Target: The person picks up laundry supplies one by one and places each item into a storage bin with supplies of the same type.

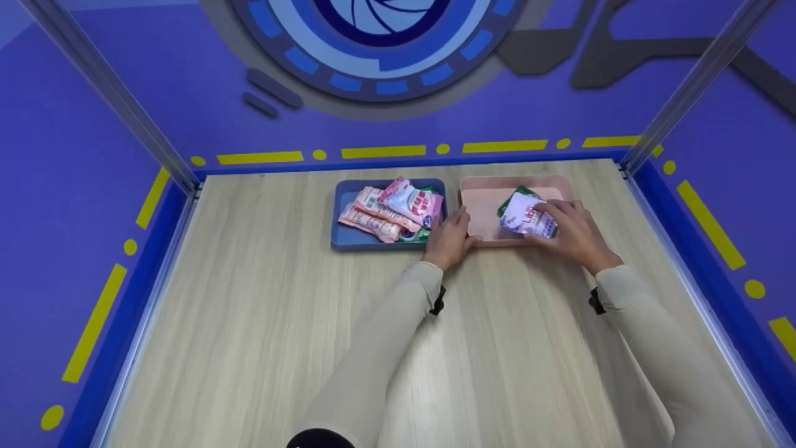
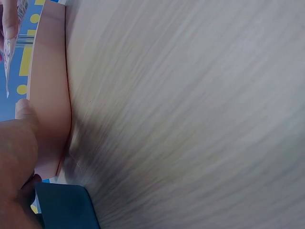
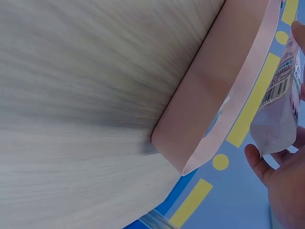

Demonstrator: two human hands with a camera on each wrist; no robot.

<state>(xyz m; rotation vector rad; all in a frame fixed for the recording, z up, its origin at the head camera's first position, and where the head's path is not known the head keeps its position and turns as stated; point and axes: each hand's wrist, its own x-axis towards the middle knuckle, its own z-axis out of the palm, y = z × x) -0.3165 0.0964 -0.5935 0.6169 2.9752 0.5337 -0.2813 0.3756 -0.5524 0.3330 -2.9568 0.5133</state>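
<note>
My right hand [image 1: 575, 233] holds a small lilac snack pouch [image 1: 527, 214] with dark lettering over the pink tray [image 1: 482, 183]. The right wrist view shows the pouch's barcode side [image 3: 279, 90], with the fingers along its edge. A dark green packet [image 1: 505, 208] lies in the pink tray, partly hidden behind the pouch. My left hand [image 1: 449, 239] grips the near left corner of that tray, its thumb [image 2: 25, 112] at the rim. The left fingers sit in the narrow gap beside the blue tray [image 1: 348, 244].
The blue tray holds several packets: pink-orange sachets [image 1: 370, 223], a pink and white pouch [image 1: 410, 199] on top, and green packets [image 1: 413, 236] underneath. Both trays stand side by side on a wood-grain table [image 1: 261, 311], near the purple back wall [image 1: 373, 134]. Purple side walls flank the table.
</note>
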